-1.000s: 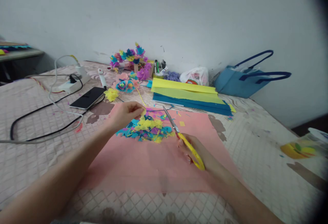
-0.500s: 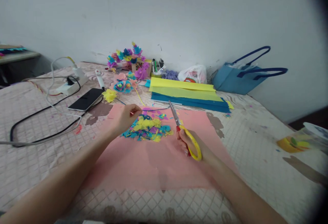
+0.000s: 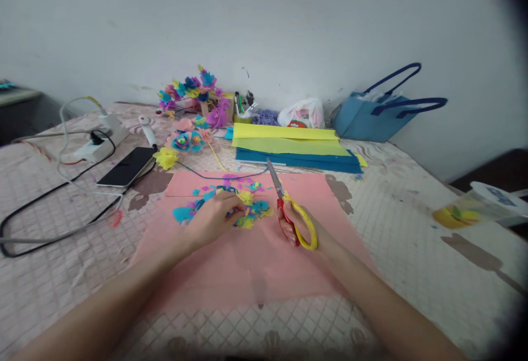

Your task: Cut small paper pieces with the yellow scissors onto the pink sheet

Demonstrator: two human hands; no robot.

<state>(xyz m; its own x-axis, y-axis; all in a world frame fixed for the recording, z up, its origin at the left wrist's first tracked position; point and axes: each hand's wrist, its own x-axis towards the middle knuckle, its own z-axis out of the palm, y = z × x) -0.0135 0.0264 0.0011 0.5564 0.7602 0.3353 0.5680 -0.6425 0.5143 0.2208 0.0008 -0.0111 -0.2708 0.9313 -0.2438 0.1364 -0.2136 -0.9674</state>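
Two bare hands work over a pink sheet [image 3: 202, 281] spread toward the near edge of the cloth-covered tabletop [image 3: 400, 234]. Leftmost, a dark phone [image 3: 126, 167] lies slantwise near the left edge. Next comes a yellow paper flower [image 3: 166, 158], its thin blue stem [image 3: 218, 178] running rightward along the sheet's far edge. Below that stem the left hand [image 3: 216, 215] rests on the paper scraps [image 3: 247, 198], fingers curled together and pointing right; whether a scrap is pinched between them, I cannot tell. The heap sits left of middle, close to the sheet's far edge, longer from left to right than from near to far. This hand is clearly the nearer one: scraps lie under it and just past its fingertips. Right of the heap, and apart from it, are the scissors [image 3: 279, 187], long axis slanting so the blade tips aim at the tabletop's far edge, slightly left, near the stem's right end. The right hand [image 3: 299, 220] is wrapped around their red and yellow handles.
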